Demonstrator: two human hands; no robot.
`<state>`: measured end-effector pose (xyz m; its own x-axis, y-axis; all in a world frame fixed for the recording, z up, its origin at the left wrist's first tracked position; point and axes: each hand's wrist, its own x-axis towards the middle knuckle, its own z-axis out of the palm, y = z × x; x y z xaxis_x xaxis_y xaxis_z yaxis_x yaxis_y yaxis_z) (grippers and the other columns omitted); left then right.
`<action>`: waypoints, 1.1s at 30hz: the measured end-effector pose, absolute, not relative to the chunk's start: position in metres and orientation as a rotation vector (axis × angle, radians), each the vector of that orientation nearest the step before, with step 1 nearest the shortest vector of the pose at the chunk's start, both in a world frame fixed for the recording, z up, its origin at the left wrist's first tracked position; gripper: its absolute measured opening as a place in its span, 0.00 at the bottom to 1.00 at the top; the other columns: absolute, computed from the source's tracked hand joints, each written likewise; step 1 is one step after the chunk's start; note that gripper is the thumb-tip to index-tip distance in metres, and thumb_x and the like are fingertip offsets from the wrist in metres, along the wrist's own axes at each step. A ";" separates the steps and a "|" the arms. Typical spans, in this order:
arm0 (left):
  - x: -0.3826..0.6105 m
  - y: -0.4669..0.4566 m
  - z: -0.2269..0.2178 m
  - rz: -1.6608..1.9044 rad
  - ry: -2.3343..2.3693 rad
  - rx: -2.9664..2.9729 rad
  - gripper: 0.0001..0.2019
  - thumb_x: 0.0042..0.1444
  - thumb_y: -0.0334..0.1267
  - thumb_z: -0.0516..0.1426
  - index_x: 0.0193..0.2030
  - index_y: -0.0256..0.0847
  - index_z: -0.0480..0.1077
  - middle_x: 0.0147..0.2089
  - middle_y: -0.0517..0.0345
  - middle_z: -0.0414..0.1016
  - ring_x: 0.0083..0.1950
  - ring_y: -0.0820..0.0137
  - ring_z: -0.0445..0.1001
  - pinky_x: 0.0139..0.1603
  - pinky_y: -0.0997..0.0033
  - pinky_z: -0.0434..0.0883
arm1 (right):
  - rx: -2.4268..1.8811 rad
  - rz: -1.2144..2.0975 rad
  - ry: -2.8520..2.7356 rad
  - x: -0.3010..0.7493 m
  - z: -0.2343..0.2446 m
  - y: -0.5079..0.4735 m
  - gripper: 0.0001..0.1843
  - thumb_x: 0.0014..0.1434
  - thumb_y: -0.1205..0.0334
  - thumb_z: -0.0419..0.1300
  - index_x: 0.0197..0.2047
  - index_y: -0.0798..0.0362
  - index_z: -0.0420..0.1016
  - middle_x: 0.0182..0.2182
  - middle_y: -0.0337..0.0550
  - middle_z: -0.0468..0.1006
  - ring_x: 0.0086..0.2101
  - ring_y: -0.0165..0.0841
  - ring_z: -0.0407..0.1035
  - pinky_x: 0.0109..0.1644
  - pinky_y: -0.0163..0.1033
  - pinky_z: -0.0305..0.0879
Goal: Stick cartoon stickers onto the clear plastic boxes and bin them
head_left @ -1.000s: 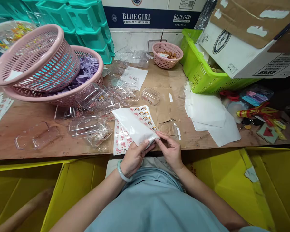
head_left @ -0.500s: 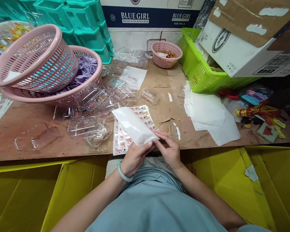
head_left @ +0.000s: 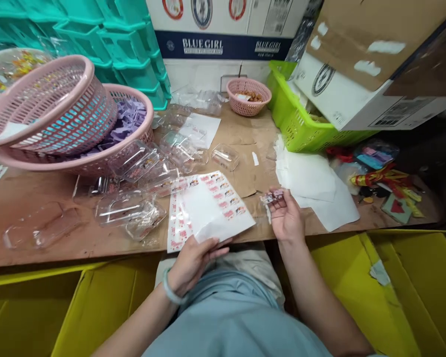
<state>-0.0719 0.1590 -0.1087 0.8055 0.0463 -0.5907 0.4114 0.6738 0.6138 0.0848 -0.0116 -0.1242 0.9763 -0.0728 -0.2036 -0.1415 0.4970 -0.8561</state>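
Plain light-blue top [head_left: 223, 329], softly creased, above pale cloth [head_left: 260, 267] across the lap; smooth rounded bangle [head_left: 173, 289] (pale bluish-green) around the left wrist [head_left: 180, 277]

Wooden counter [head_left: 26, 196], well covered
Left: large pink basket [head_left: 134, 144], clear boxes [head_left: 121, 208]. Middle: flat cardboard [head_left: 245, 171], sticker sheets [head_left: 178, 225] near the front edge, small pink basket [head_left: 249, 106] at back. Right: green crate [head_left: 301, 134], white paper [head_left: 306, 181], ribbon [head_left: 375, 176] among oddments [head_left: 377, 154].

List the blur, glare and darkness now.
All in the head view: the sticker in the right hand is too blurred to read; glare streaks the clear plastic boxes; BLUE GIRL lettering looks smeared; the picture's far right is dark.
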 end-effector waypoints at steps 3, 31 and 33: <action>-0.083 0.174 -0.113 -0.129 0.689 1.098 0.32 0.48 0.47 0.65 0.59 0.40 0.65 0.57 0.43 0.72 0.55 0.53 0.74 0.48 0.57 0.76 | -1.023 -0.056 0.215 0.111 -0.114 -0.035 0.13 0.51 0.52 0.69 0.33 0.52 0.76 0.33 0.42 0.83 0.36 0.33 0.78 0.45 0.42 0.75; 0.261 0.083 -0.110 0.214 -0.175 2.117 0.27 0.46 0.24 0.61 0.56 0.37 0.68 0.69 0.35 0.54 0.64 0.47 0.61 0.64 0.48 0.58 | -1.015 -0.381 0.091 0.192 -0.070 -0.055 0.12 0.51 0.55 0.68 0.35 0.53 0.76 0.39 0.42 0.81 0.38 0.30 0.76 0.46 0.39 0.72; 0.234 0.095 -0.103 0.240 -0.097 2.075 0.27 0.50 0.29 0.60 0.59 0.35 0.65 0.64 0.34 0.58 0.56 0.54 0.69 0.58 0.54 0.65 | -0.991 -0.414 0.078 0.191 -0.065 -0.058 0.12 0.53 0.55 0.68 0.36 0.52 0.76 0.39 0.42 0.81 0.40 0.32 0.76 0.46 0.39 0.72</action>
